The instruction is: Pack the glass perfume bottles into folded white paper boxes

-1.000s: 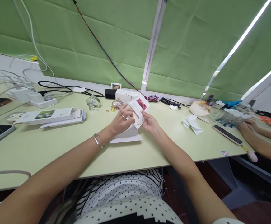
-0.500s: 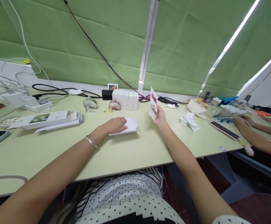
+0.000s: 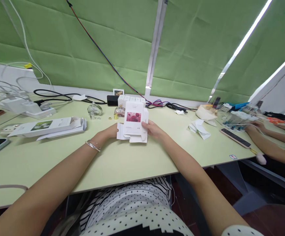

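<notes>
One white, flower-printed cardboard box (image 3: 133, 126) is pinched by the right hand (image 3: 154, 129); the left hand's (image 3: 111, 130) grip is hidden; flaps (image 3: 137, 139) may be creased by squeezing.

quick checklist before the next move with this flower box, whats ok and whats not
1. Right hand gripping the flower box: ok, at its right side.
2. Left hand gripping it: cannot tell, fingers hidden behind the box.
3. Flaps shut: not ok, some stick out at the lower edge.
4. Clear bottle away from the table front edge: ok, farther back.
5. Gold cap on a bottle: not ok, on the table.
</notes>
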Available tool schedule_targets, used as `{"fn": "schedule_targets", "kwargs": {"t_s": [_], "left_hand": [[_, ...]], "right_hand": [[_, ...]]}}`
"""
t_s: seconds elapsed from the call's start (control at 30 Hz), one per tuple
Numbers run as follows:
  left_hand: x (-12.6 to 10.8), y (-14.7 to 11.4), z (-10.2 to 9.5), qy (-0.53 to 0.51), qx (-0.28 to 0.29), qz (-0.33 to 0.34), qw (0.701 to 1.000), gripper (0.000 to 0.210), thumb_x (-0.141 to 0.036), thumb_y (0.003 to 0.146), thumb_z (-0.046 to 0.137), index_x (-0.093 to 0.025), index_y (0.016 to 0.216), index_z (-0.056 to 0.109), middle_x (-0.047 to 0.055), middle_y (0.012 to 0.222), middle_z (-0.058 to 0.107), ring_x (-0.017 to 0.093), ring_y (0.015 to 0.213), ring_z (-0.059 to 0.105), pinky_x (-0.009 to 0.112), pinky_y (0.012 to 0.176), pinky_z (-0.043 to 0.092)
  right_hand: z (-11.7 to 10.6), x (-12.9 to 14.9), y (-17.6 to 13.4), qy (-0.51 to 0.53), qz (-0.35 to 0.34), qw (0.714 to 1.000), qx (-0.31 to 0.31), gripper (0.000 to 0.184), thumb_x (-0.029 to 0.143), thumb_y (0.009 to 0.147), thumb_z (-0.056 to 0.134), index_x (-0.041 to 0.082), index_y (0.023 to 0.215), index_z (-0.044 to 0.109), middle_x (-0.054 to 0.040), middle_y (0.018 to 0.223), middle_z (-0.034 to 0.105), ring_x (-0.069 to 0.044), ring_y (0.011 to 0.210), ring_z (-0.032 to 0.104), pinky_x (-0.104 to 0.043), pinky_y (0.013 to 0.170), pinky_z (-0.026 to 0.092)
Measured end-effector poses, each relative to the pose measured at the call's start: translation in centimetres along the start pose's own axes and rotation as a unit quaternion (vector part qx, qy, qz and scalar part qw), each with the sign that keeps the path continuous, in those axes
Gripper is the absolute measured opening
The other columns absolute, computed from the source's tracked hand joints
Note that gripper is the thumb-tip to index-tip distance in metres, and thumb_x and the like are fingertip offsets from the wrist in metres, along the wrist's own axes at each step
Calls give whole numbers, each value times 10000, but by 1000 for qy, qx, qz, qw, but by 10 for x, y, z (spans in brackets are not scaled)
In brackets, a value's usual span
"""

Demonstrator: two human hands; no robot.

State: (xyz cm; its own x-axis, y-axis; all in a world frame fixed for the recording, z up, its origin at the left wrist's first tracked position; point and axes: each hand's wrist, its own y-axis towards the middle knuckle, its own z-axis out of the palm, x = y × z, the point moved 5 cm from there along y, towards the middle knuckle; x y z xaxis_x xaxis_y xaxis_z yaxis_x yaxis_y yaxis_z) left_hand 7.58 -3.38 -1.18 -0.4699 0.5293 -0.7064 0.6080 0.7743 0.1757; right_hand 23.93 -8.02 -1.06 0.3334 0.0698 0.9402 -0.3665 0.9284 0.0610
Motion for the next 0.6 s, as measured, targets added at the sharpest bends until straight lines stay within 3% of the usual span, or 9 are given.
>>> {"fn": "schedule_targets", "kwargs": {"t_s": [0.17, 0.27, 0.33, 0.4, 0.5, 0.57, 0.6], "left_hand": [[14, 0, -17, -60, -92, -57, 992, 387, -388, 793, 483, -168, 1089, 599, 117, 1075, 666, 257, 962, 637, 404, 812, 524], [9, 0, -13, -57, -109, -60, 991, 380, -436, 788, 516, -190, 1069, 588, 111, 1101, 651, 266, 960, 633, 406, 804, 528], [3, 0, -6, -43, -115, -55, 991, 492, -463, 757, 573, -199, 1169, 518, 111, 1180, 610, 281, 1034, 598, 421, 867, 498], [-4, 0, 0, -28, -134, -52, 989, 668, -454, 728, 620, -167, 1287, 394, 148, 1313, 499, 309, 1177, 495, 444, 971, 420], [-15, -3, -1, 43, -188, -42, 980, 986, -390, 634, 719, -88, 1397, 173, 222, 1486, 183, 372, 1371, 160, 505, 1093, 206], [-29, -6, -3, 157, -190, 1, 969, 1017, -365, 632, 719, -95, 1420, 134, 209, 1520, 63, 371, 1394, -1, 532, 1108, 99], [-37, -7, -1, 211, -156, 34, 964, 930, -366, 673, 682, -127, 1419, 181, 181, 1525, 101, 358, 1397, 2, 532, 1108, 83]], "right_hand": [[-10, -23, 9, -57, 48, 997, -26, 228, 239, 814, 613, 149, 1023, 605, -92, 1076, 682, -180, 885, 666, -325, 882, 505], [-14, -23, 10, -128, 43, 990, -43, 299, 269, 816, 609, 141, 1086, 586, -108, 1139, 655, -198, 954, 652, -345, 892, 500], [-17, -21, 10, -221, 48, 972, -69, 323, 255, 833, 579, 139, 1134, 564, -107, 1162, 642, -196, 973, 644, -334, 872, 503], [-21, -19, 11, -302, 64, 947, -84, 306, 236, 826, 579, 137, 1116, 579, -101, 1134, 655, -195, 948, 648, -318, 836, 506], [-23, -17, 12, -360, 80, 927, -74, 231, 227, 765, 641, 152, 984, 641, -61, 1008, 697, -196, 884, 651, -290, 776, 500], [-23, -15, 11, -400, 77, 910, -83, 199, 270, 724, 682, 160, 887, 651, -45, 941, 699, -202, 873, 637, -278, 754, 480], [-24, -13, 11, -421, 73, 899, -97, 208, 304, 710, 694, 161, 852, 641, -47, 926, 693, -207, 881, 625, -277, 749, 467]]}}
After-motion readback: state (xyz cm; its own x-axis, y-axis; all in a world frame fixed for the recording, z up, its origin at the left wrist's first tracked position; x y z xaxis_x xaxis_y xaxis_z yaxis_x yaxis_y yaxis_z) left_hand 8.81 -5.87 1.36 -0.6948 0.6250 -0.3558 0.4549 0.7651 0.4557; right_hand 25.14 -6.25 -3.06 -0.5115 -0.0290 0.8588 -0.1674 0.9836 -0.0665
